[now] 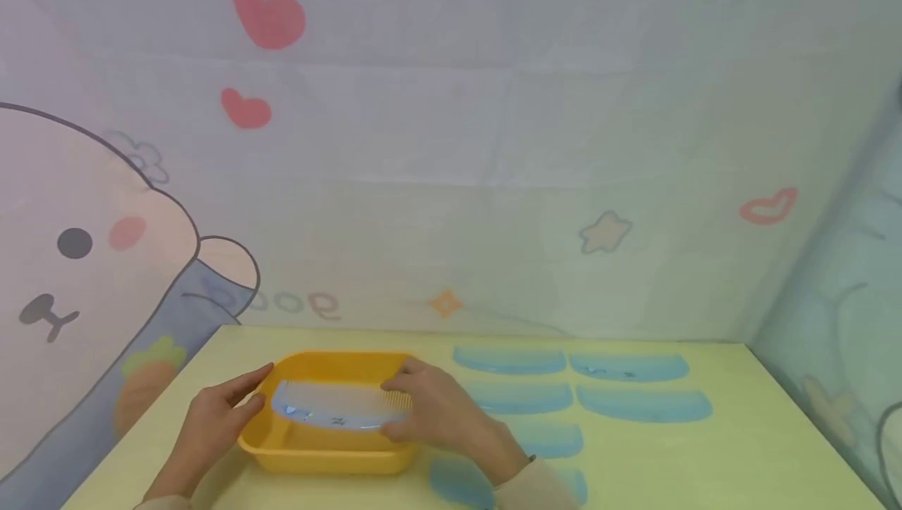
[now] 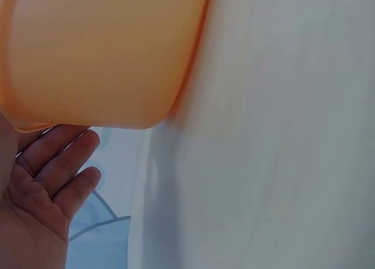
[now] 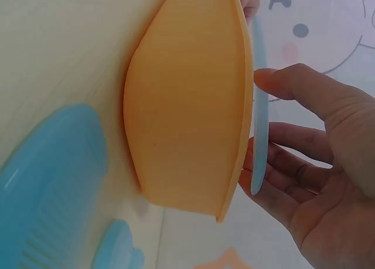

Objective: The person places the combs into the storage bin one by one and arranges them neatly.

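Note:
A pale blue comb (image 1: 317,400) with small printed marks along its spine lies level just above the opening of a yellow plastic basin (image 1: 324,461). My right hand (image 1: 440,408) pinches the comb's right end between thumb and fingers. In the right wrist view the comb (image 3: 259,157) appears edge-on beside the basin's rim, with my right hand (image 3: 328,163) around it. At the basin's left side, my left hand (image 1: 214,420) holds the rim. The left wrist view has the left hand (image 2: 47,187) against the basin (image 2: 99,64), its thumb mostly out of sight.
Several blue combs lie in two columns on the pale yellow table (image 1: 747,447), such as a back-right comb (image 1: 627,367) and a front comb (image 1: 458,482) partly under my right forearm. A printed cloth (image 1: 493,142) with hearts and a bear hangs behind the table.

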A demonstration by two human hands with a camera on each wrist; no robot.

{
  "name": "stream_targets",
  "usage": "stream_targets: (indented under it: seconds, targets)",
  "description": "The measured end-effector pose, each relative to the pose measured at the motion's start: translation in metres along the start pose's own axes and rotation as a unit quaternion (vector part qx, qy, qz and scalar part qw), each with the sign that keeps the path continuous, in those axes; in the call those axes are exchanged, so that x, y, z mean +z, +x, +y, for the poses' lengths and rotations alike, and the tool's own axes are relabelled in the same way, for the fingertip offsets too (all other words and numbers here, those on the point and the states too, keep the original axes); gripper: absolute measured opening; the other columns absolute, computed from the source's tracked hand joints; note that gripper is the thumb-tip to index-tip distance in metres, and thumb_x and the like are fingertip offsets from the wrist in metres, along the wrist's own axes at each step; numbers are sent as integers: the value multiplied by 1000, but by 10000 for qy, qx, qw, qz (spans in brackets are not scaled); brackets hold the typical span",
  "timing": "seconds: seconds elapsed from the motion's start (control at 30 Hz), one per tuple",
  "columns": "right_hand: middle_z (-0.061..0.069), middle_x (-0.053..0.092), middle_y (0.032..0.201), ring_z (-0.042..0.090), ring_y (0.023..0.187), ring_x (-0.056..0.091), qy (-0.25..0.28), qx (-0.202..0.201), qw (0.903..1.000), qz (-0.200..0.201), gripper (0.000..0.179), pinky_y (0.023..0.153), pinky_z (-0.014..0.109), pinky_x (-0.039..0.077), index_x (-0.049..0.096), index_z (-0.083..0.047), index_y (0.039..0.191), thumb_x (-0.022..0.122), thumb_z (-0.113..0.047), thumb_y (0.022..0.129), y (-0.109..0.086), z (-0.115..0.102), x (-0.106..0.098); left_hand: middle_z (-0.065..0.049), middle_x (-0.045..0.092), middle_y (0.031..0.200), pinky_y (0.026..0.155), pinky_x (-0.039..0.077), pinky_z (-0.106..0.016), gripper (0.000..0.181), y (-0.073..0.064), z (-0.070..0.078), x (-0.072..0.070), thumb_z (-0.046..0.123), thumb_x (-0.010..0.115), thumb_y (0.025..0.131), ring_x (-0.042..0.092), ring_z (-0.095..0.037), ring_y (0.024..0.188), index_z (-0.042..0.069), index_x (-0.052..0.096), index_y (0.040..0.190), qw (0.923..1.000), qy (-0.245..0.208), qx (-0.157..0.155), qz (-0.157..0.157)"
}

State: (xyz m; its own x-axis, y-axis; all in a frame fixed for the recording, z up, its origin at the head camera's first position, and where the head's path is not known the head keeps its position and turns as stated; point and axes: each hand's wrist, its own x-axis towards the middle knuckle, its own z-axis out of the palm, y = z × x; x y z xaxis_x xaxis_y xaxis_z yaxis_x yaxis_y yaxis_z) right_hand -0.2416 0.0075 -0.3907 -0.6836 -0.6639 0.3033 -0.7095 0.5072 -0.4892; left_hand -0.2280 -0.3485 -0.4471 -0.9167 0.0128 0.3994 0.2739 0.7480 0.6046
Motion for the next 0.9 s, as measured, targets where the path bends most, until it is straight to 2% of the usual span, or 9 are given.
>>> stream_targets:
  seconds: [0.17, 0.47, 0.7, 0.9]
  targets:
    - [1, 67, 112, 6, 90, 60, -240, 72, 9996, -110, 49, 79, 17, 53, 77, -3, 127, 90, -23, 84, 3, 1, 4, -23, 71, 129, 85, 50, -8, 40, 3, 1, 4, 2, 72, 98, 68, -45, 118, -2, 70, 138, 10000, -63, 57, 37]
    - [2, 68, 119, 10, 101, 65, -379, 294, 9981, -392, 49, 87, 20, 55, 78, -6, 127, 91, -26, 85, 8, 0, 17, -23, 69, 133, 87, 49, -10, 41, -1, 2, 2, 4, 72, 99, 66, -46, 121, -2, 68, 140, 9996, -84, -195, -184]
    - [1, 68, 117, 9, 99, 64, -541, 294, 9965, -564, 49, 85, 19, 54, 78, -7, 126, 91, -29, 85, 13, -2, 26, -23, 69, 134, 86, 46, -5, 41, -1, 1, 1, 3, 72, 99, 65, -45, 122, -2, 68, 140, 9996, -187, -195, -120]
    - [-1, 68, 114, 8, 96, 63, -847, 230, 9943, -597, 48, 84, 19, 54, 78, -8, 126, 91, -31, 86, 18, -3, 29, -23, 69, 133, 85, 48, -6, 41, 1, 1, -3, 3, 72, 99, 65, -45, 123, -2, 68, 139, 9998, -153, -133, -73]
